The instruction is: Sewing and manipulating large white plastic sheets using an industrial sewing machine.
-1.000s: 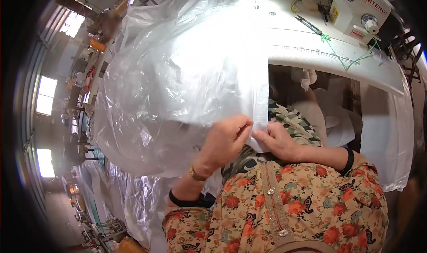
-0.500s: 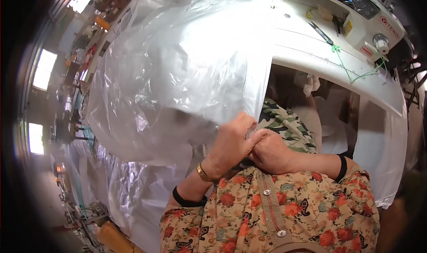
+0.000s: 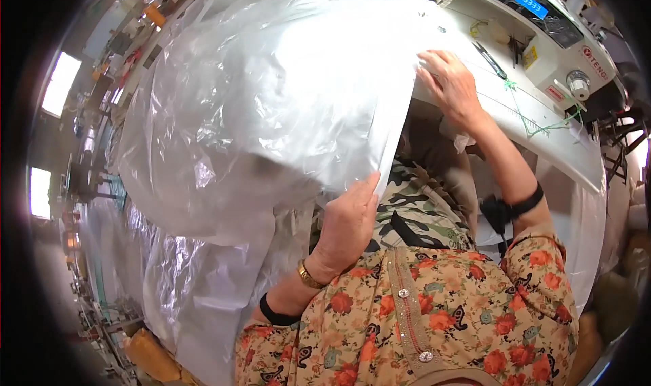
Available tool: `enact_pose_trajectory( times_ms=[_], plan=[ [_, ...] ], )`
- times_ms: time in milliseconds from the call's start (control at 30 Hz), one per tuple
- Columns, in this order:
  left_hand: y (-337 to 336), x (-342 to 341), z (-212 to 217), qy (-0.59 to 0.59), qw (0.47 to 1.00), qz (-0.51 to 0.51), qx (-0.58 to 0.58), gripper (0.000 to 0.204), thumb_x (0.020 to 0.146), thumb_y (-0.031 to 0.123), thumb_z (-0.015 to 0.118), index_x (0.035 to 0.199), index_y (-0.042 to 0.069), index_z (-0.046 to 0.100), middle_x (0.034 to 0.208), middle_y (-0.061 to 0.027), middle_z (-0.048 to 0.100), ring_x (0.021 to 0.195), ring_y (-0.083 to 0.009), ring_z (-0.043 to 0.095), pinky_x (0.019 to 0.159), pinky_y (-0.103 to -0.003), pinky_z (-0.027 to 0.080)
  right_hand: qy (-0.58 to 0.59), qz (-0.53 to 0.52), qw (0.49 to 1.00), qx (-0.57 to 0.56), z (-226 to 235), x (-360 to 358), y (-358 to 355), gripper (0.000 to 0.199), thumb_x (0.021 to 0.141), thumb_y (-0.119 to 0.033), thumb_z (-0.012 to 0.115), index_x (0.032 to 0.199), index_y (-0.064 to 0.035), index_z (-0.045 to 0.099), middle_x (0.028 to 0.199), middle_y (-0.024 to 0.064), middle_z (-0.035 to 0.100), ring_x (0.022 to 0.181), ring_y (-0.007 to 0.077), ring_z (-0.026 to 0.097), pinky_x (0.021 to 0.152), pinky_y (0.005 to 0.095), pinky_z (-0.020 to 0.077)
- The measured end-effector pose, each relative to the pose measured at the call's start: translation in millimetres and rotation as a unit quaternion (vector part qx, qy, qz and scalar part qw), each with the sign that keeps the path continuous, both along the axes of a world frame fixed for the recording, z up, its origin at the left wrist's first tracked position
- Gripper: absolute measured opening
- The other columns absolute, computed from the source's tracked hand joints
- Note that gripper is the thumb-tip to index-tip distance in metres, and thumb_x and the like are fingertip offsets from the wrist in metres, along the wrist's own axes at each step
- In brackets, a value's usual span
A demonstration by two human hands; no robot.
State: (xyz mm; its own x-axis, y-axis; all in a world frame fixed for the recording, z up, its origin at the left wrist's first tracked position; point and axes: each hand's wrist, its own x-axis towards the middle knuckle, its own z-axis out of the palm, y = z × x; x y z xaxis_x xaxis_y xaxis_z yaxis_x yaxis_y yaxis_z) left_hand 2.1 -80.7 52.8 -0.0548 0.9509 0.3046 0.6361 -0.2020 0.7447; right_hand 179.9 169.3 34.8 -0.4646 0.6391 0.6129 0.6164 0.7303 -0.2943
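Note:
A large, crinkled sheet of clear plastic film (image 3: 224, 114) spreads over the work surface and down toward my lap. Its right side ends in a straight, folded-looking edge. My left hand (image 3: 347, 226) pinches the near end of that edge, thumb and fingers closed on the film. Farther up the same edge, my right hand (image 3: 453, 91) reaches out with fingers apart, the fingertips touching or just beside the film. A white sewing machine (image 3: 542, 53) stands at the far right; strong light washes out the film beside it.
On the machine bed lie dark-handled thread snips (image 3: 489, 60) and a loose green thread (image 3: 536, 125). A ruler scale runs along the bed's front edge (image 3: 563, 148). More plastic film (image 3: 217, 298) hangs at the lower left. Cluttered benches line the far left.
My right hand has left my left hand's side and moved up and away along the film's edge toward the machine. The left hand has dropped slightly, and the edge now runs straighter.

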Motion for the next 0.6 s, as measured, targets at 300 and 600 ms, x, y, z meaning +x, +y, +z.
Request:
enact_pose_trajectory(
  times_ms=[300,600],
  plan=[
    [28.0,6.3,-25.6,0.084,0.991,-0.091,-0.047,0.026,0.082,0.003,0.057,0.106,0.003,0.067,0.081,-0.0165,0.056,0.071,-0.0358,0.059,0.063,-0.042,0.047,-0.079,0.002,0.995,-0.061,1.0,4.5,78.8,0.037,0.091,-0.037,0.058,0.109,-0.0056,0.064,0.114,0.0170,0.062,0.111,0.0345,0.056,0.096,0.0455,0.0440],
    [52.0,3.5,3.5,0.156,0.983,-0.086,0.040,0.014,0.080,0.007,0.060,0.093,0.007,0.065,0.079,-0.0118,0.054,0.067,-0.0328,0.058,0.059,-0.043,0.046,-0.145,-0.021,0.985,-0.088,42.4,8.5,57.6,0.048,0.093,-0.039,0.057,0.121,-0.0006,0.059,0.133,0.0196,0.055,0.122,0.0341,0.049,0.104,0.0445,0.0363]
  ],
)
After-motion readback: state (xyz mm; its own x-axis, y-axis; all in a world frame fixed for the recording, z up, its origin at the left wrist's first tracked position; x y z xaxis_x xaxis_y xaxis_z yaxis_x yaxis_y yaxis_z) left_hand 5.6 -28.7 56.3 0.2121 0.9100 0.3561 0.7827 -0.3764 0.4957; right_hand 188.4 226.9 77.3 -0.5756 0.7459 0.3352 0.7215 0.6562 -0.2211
